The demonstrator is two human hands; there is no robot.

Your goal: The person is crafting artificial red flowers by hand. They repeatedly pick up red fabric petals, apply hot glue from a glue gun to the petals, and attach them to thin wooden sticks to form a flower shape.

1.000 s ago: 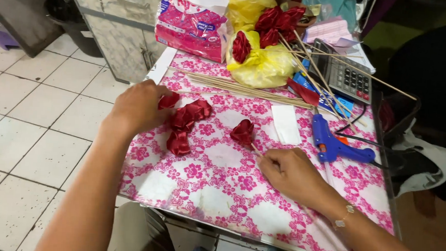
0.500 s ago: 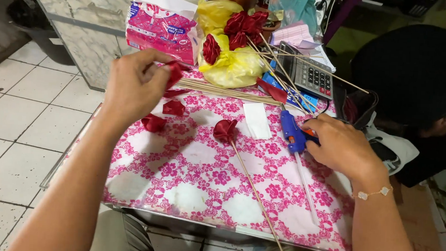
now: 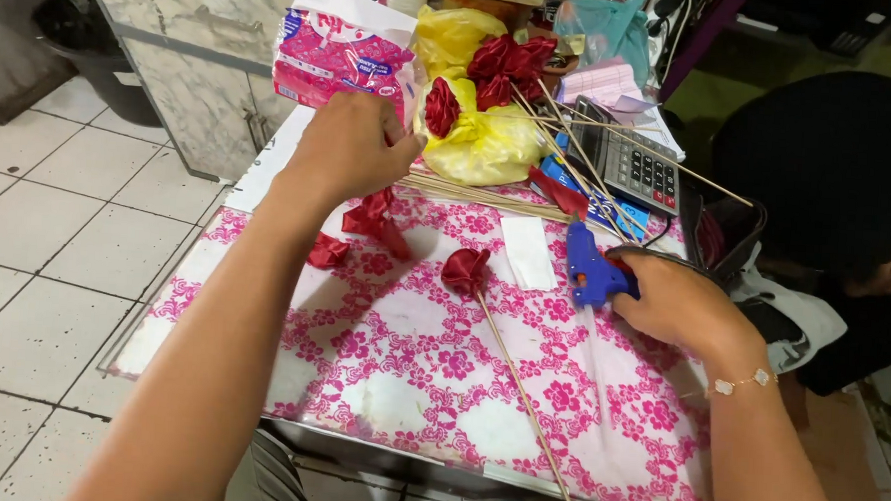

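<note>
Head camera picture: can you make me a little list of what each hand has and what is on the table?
left hand: raised over the table, grip closed on red ribbon
right hand: grip around blue glue gun
rose on stick: lies on the table between the hands
loose red piece: on the table, below the left hand
table: pink flower-pattern cover
behind: yellow bag with red roses, bare sticks, calculator, pink packet
</note>
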